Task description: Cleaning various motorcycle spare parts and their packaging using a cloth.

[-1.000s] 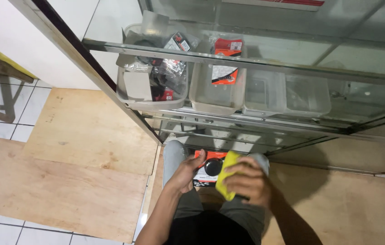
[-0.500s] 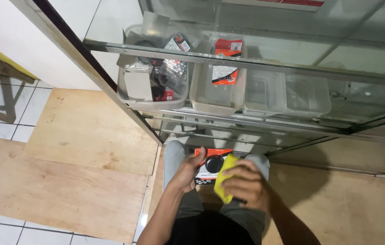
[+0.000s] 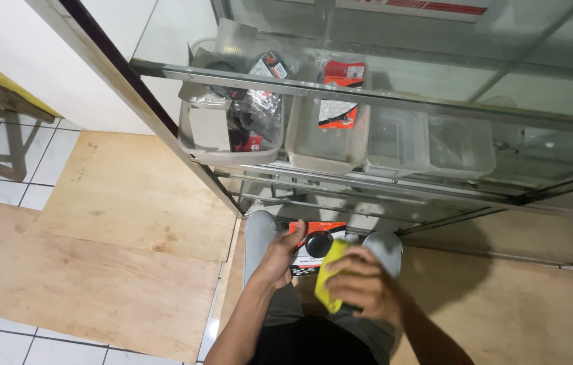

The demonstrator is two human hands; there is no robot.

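A glass display cabinet (image 3: 435, 88) with metal-edged shelves fills the upper right; the person squats just in front of it. Flat plywood sheets (image 3: 97, 257), pale and grainy, cover the tiled floor to the left and under the person. On the cabinet's shelf stand translucent plastic bins (image 3: 327, 152) in a row, the leftmost crammed with small bagged parts, the rightmost ones nearly bare.

Between the knees, low at the cabinet's front edge, both forearms reach forward and meet. The left hand (image 3: 280, 253) comes in from the lower left, wrist bent, its fingers (image 3: 298, 230) wrapped round the left edge of a flat carded package (image 3: 313, 247), red on top and white below, with a round black part at its middle. The right hand (image 3: 361, 284) arches over from the right, fingers curled shut on a soft yellow cloth (image 3: 330, 277) pressed against the package's right side.
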